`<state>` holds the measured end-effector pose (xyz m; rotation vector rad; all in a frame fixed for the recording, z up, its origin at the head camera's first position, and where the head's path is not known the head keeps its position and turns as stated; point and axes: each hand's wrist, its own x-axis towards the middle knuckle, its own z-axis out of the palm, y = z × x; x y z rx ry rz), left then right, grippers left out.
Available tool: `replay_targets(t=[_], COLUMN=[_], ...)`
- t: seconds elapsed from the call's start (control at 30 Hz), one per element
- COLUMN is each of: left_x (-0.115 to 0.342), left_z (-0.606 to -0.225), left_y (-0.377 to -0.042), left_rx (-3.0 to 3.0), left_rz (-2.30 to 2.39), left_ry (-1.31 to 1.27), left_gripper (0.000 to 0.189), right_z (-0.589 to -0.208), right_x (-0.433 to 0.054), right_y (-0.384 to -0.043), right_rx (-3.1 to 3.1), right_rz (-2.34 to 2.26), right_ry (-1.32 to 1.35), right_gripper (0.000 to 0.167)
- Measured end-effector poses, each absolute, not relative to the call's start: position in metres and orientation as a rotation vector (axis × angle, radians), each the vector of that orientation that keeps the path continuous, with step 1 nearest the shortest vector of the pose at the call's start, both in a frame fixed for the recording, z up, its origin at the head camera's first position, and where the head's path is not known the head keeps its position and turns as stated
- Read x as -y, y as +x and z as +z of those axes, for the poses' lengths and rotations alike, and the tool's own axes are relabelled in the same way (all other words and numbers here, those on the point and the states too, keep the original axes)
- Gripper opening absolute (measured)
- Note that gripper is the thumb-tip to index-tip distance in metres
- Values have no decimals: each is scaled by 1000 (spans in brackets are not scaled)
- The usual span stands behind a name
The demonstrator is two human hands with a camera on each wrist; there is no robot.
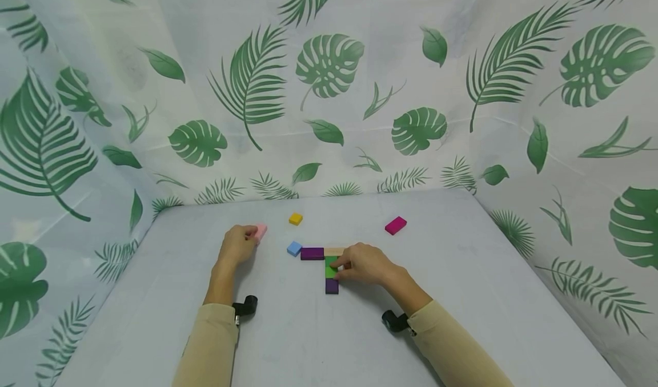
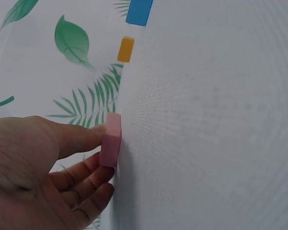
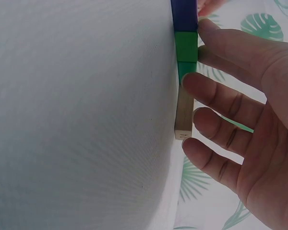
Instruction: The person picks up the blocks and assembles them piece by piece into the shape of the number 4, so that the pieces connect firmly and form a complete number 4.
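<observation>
My left hand (image 1: pixel 239 245) is at the left of the arrangement and pinches a pink block (image 1: pixel 261 232). In the left wrist view the thumb lies against one face of this pink block (image 2: pixel 111 141), with fingertips near its lower end. My right hand (image 1: pixel 367 263) rests its fingertips on a T-like group of blocks. That group has a long purple block (image 1: pixel 312 254), a pale wooden block (image 1: pixel 333 251), green (image 1: pixel 330 268) in the stem and a dark purple block (image 1: pixel 332 286) nearest me. The right wrist view shows loosely extended fingers along the green (image 3: pixel 186 47) and wooden (image 3: pixel 184 112) blocks.
A light blue block (image 1: pixel 295 248) lies just left of the long purple one. Farther back are a yellow block (image 1: pixel 295 219) and a magenta block (image 1: pixel 396 225). Leaf-patterned cloth (image 1: pixel 329 130) hangs behind the white tabletop (image 1: pixel 288 330) and along its sides.
</observation>
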<state>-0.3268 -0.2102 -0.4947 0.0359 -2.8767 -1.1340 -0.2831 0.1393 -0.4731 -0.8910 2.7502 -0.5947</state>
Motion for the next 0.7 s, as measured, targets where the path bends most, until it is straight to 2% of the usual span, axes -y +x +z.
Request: replay_targets(t=[0.7], left_x=[207], left_z=[-493], left_y=[-324], left_rx=[2877], left_rz=[-1160], left_ry=[70], left_gripper=[42], right_z=[-474], right_x=[-139], right_y=[-281], right_rx=[-2747], right_rz=[-620], right_ry=[-875], right_gripper=[31])
